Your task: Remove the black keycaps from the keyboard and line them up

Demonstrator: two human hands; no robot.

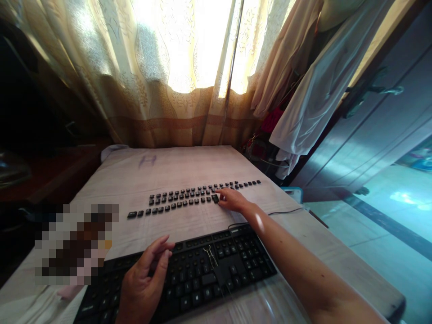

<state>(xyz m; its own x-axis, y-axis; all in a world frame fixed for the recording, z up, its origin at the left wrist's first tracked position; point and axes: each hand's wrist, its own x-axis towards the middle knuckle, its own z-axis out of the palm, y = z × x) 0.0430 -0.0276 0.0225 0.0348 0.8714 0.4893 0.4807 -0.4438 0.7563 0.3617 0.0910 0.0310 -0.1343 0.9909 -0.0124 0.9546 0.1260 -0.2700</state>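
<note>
A black keyboard lies on the cloth-covered table, with rows of its keycaps taken off. Loose black keycaps stand in several rows beyond it. At the right end of the nearest row, my right hand pinches a larger keycap at the cloth. My left hand hovers over the keyboard's left half, fingers loosely bent and thumb apart, holding nothing. On the keyboard rests a wire keycap puller with a dark handle.
The keyboard cable runs off to the table's right edge. A curtain hangs behind the table. Hanging clothes and a door are on the right. A blurred-out patch covers something at the left.
</note>
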